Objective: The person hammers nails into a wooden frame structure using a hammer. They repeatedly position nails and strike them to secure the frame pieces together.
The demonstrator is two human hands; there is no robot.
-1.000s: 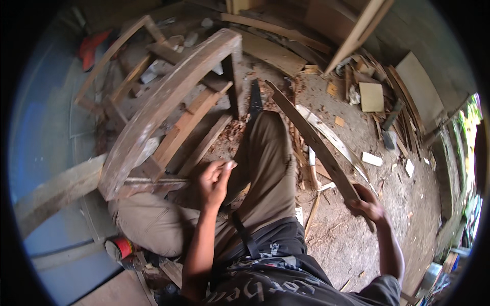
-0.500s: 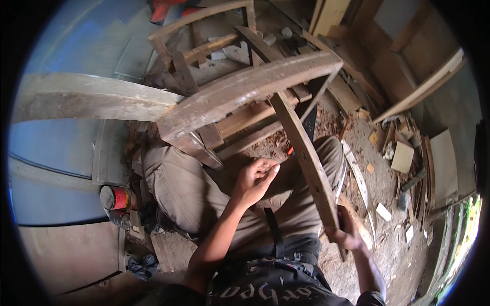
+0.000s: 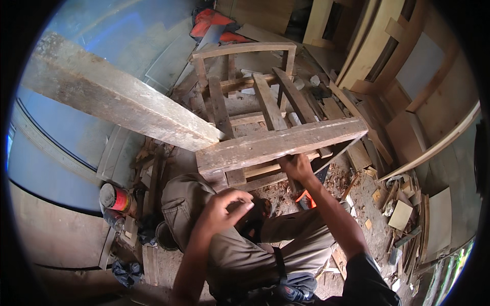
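A worn wooden frame (image 3: 286, 141), like a chair or bench frame, stands in front of me, with its thick front rail nearest. Just below that rail, my right hand (image 3: 297, 167) is closed around the near end of a wooden slat (image 3: 269, 104), which runs beneath the rail into the frame. My left hand (image 3: 228, 206) is raised over my left thigh, thumb and fingers pinched together; anything in them is too small to make out. Two more slats, a left slat (image 3: 219, 104) and a right slat (image 3: 295, 94), lie in the frame.
A heavy wooden post (image 3: 122, 97) slants in from the left to the frame's corner. A red-labelled can (image 3: 116, 198) stands at left. An orange-handled tool (image 3: 305, 199) lies on the floor below my right hand. Wood scraps (image 3: 400, 214) are heaped at right, beside leaning panels (image 3: 439, 224).
My right hand has moved forward and left, pushing the slat away from me under the front rail. My left hand has dropped slightly left, still pinched. The view has shifted.
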